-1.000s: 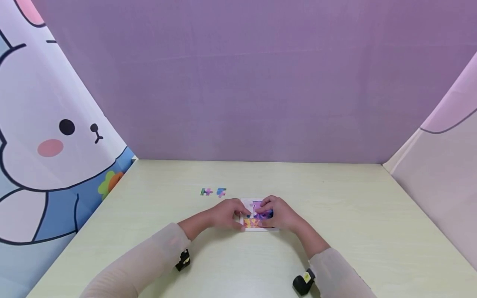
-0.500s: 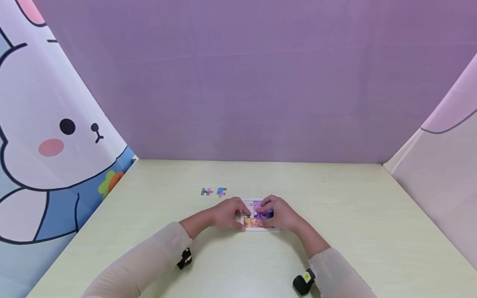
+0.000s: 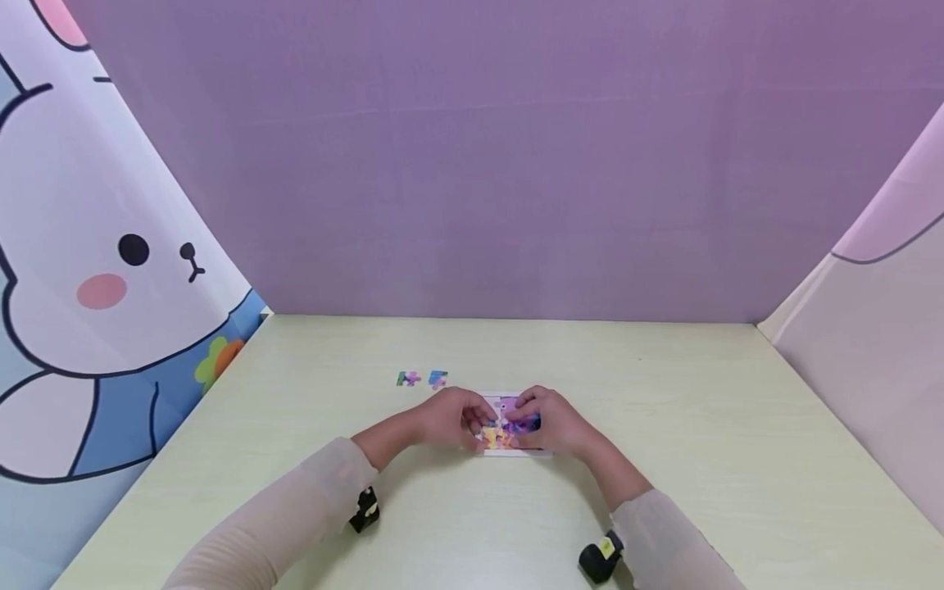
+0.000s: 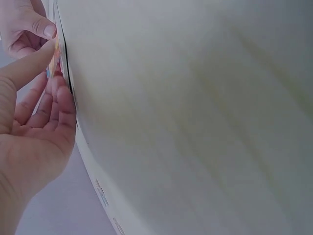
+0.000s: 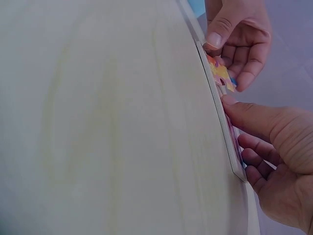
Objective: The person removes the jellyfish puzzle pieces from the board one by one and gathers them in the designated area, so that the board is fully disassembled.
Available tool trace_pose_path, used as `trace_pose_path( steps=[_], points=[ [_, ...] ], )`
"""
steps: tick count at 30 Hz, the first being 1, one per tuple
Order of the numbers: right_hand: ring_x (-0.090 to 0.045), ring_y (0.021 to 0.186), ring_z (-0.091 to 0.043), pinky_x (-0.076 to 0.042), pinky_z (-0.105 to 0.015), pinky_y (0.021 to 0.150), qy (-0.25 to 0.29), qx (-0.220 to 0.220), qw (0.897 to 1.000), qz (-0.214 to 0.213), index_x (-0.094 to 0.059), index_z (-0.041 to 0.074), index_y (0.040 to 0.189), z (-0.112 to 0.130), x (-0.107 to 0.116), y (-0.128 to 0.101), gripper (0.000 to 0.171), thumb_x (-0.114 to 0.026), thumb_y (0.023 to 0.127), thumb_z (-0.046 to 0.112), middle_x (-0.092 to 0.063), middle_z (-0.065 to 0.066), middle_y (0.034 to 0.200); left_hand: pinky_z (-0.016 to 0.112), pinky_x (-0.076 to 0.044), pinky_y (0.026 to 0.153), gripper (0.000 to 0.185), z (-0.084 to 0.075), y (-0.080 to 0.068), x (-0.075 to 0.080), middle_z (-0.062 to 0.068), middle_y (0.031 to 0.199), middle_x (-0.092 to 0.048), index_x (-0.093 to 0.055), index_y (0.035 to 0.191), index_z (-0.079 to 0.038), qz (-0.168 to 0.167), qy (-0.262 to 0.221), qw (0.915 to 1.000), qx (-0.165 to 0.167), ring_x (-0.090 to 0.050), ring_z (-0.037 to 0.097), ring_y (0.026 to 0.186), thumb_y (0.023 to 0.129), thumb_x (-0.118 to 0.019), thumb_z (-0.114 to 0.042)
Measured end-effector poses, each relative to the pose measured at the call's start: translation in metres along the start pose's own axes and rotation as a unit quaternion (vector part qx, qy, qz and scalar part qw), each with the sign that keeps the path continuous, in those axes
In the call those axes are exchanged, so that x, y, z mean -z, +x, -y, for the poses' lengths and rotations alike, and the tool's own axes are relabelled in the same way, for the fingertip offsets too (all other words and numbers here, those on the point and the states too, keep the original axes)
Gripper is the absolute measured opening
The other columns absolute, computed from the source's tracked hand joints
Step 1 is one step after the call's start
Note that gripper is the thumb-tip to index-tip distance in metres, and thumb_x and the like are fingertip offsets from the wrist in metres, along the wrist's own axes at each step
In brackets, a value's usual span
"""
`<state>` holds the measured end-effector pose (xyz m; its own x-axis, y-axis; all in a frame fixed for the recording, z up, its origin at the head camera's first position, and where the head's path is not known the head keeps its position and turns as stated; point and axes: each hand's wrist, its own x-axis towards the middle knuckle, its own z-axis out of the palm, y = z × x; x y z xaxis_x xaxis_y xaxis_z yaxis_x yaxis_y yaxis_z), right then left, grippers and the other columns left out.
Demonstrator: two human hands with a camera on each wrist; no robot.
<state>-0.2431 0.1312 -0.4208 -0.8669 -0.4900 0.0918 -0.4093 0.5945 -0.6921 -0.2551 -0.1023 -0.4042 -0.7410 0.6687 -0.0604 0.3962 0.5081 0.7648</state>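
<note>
Puzzle tray (image 3: 512, 451) lies flat near the middle of the table (image 3: 708, 459), a little toward its near edge, with both hands on it. Nearest the person, the right hand (image 3: 556, 424) rests on the tray's right side, thumb laid along its near rim and fingers loosely curled over the filled part; it looks the same as half a second ago. The left hand (image 3: 448, 419) has changed: its fingers, which lay low at the tray's left rim, are now raised and bent inward, and the right wrist view shows them pinching a yellow-orange piece (image 5: 221, 73) tilted up off the tray at its left end. That suggests the piece is being lifted or re-seated, not yet pressed home. The two hands are close together, with only the coloured picture showing between them. Farther off, toward the far left, two loose pieces (image 3: 422, 379) lie side by side, untouched and unmoved.
</note>
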Motion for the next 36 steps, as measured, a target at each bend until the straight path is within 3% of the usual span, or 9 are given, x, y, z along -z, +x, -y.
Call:
trace_pose_path(
  steps=[5,17,28,36],
  points=[
    [-0.052,0.113,-0.031,-0.04,-0.05,0.101,-0.002,-0.001,1.0,0.0,-0.074,0.002,0.11,0.0,0.0,0.0,0.036,-0.084,0.076,0.011,-0.058,-0.009,0.116,0.026,-0.054,0.073,0.027,0.003,0.001,0.001,0.0,0.092,-0.068,-0.07,0.103,-0.004,-0.007,-0.047,0.9989,0.004,-0.065,0.013,0.083,0.078,-0.079,0.002],
    [-0.052,0.114,-0.032,-0.039,-0.05,0.101,-0.002,-0.003,1.0,-0.001,-0.073,0.001,0.11,0.001,0.001,0.0,0.037,-0.084,0.075,0.009,-0.058,-0.01,0.117,0.027,-0.054,0.074,0.022,0.004,-0.001,0.004,0.0,0.09,-0.069,-0.071,0.101,-0.004,-0.019,-0.057,0.9981,-0.01,-0.065,0.014,0.084,0.082,-0.071,0.008],
    [-0.052,0.115,-0.032,-0.038,-0.051,0.103,0.0,-0.017,1.0,-0.001,-0.074,0.002,0.109,0.003,0.001,0.0,0.037,-0.085,0.075,0.011,-0.059,-0.009,0.117,0.03,-0.055,0.076,0.025,0.009,-0.015,0.013,0.006,0.093,-0.069,-0.07,0.106,0.002,-0.045,-0.118,0.9919,-0.001,-0.065,0.017,0.084,0.081,-0.071,0.007],
    [-0.051,0.117,-0.032,-0.036,-0.051,0.105,-0.009,-0.031,0.999,-0.003,-0.075,0.005,0.108,0.002,0.0,0.001,0.036,-0.085,0.075,0.012,-0.059,-0.006,0.118,0.029,-0.054,0.074,0.024,0.013,-0.024,0.02,0.006,0.094,-0.068,-0.071,0.106,-0.001,-0.056,-0.12,0.9912,0.009,-0.063,0.018,0.084,0.083,-0.071,0.005]
  ],
)
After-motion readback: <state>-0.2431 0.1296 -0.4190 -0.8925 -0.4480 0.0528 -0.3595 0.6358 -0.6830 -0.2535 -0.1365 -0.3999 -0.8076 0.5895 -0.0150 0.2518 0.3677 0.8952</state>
